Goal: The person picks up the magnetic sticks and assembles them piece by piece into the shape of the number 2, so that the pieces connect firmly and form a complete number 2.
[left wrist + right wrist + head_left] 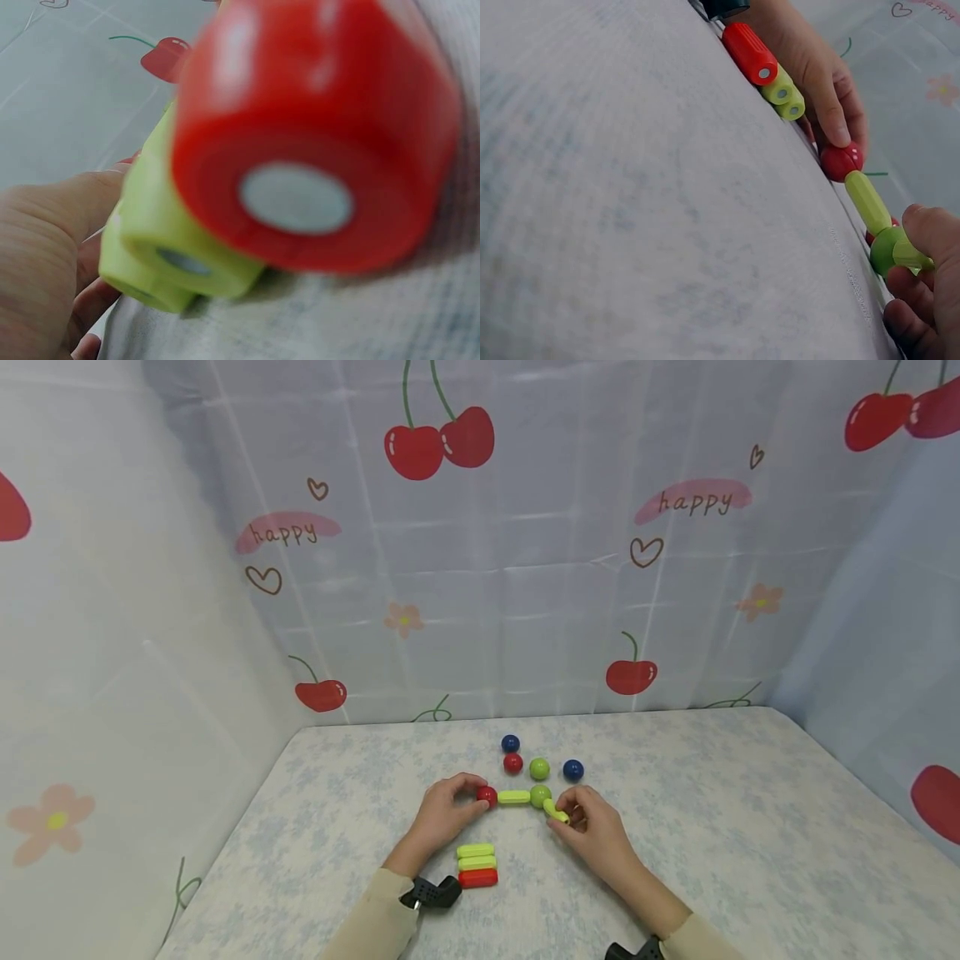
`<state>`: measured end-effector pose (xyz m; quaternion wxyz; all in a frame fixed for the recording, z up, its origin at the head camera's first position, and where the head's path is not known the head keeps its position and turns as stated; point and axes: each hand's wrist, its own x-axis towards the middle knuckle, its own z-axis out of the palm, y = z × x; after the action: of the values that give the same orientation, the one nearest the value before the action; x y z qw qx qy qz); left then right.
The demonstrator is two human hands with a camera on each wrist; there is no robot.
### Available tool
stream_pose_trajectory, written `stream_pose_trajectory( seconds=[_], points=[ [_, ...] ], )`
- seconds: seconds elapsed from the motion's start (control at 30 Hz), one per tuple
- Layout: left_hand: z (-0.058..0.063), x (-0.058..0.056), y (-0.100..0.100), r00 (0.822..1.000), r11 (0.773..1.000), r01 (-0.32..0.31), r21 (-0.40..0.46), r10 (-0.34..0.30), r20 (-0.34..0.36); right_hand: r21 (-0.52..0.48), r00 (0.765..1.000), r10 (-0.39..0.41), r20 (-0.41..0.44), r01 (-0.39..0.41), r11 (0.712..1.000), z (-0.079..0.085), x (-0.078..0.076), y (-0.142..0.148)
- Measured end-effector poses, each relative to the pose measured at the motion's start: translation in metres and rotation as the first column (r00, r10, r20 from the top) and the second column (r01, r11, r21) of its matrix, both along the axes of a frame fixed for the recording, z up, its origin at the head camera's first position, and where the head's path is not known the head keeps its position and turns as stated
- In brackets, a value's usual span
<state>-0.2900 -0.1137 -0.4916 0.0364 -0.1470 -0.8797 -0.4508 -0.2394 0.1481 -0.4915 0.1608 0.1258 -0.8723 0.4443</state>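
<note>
Left hand (442,812) pinches red ball (488,797); right hand (600,835) pinches curved green stick (552,810), touching green ball (540,795). Straight green stick (513,797) links these balls.

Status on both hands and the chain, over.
Left hand pinches red ball. Right hand pinches curved lime piece against green ball. Straight lime stick bridges both balls. Nothing visibly blocking.

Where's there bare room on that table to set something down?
The table is bare from the right hand to its right edge, and from the left hand to its left edge. It's crowded in the middle: a row of pieces between the hands, four loose balls just beyond, three rods on the near side.
</note>
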Motion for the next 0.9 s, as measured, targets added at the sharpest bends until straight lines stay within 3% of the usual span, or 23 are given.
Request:
stream_pose_trajectory(
  seconds=[0.27,0.47,0.9],
  points=[
    [0.0007,-0.0003,0.0003,1.0,1.0,-0.011,-0.008,0.011,0.012,-0.072,0.991,0.128,0.039,-0.125,0.99,-0.0009,0.0,0.0009],
    [0.0008,-0.0002,0.0,1.0,1.0,-0.013,-0.011,0.013,0.015,-0.071,0.977,0.212,0.016,-0.21,0.975,0.0008,0.0013,0.0004],
    [0.0027,0.0017,0.0012,1.0,1.0,-0.02,-0.014,0.02,0.016,-0.085,0.966,0.258,0.003,-0.257,0.963,-0.0004,0.0026,0.0006]
  ],
)
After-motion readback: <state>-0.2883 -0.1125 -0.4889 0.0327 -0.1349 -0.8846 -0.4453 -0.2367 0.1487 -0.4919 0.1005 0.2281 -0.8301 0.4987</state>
